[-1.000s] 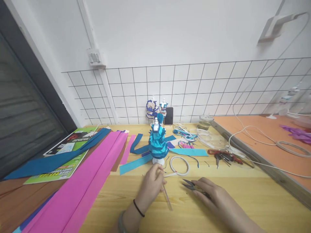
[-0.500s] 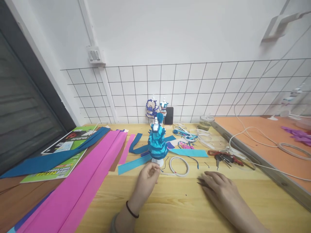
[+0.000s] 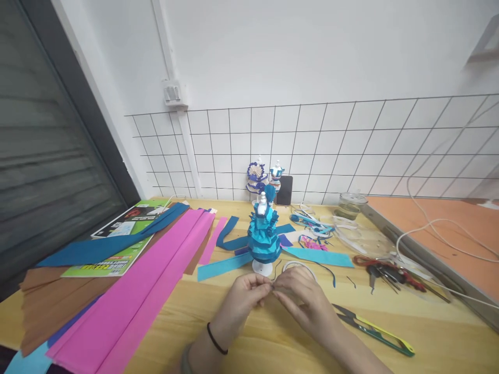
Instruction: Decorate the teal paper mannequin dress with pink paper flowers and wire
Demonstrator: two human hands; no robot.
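My left hand (image 3: 249, 296) and my right hand (image 3: 302, 296) meet fingertip to fingertip low over the table. Both are closed in a pinch; whatever lies between the fingers is too small to make out. Just beyond them stands a small doll figure (image 3: 264, 236) with a ruffled blue paper dress and a white base. A white ring-shaped coil (image 3: 307, 267) lies partly hidden behind my right hand. Thread snips (image 3: 374, 331) with yellow and green handles lie on the table to the right of that hand.
Pink paper strips (image 3: 144, 275), brown paper (image 3: 58, 296) and a magazine (image 3: 97, 265) cover the left side. Light blue strips (image 3: 319, 256) flank the figure. Tools (image 3: 390, 272) and a glass jar (image 3: 351, 205) stand right. Two decorated figures (image 3: 256, 179) and a phone (image 3: 284, 190) are behind.
My right hand has left the snips, which now lie on the table, and come left to meet my left hand. The view has turned slightly left.
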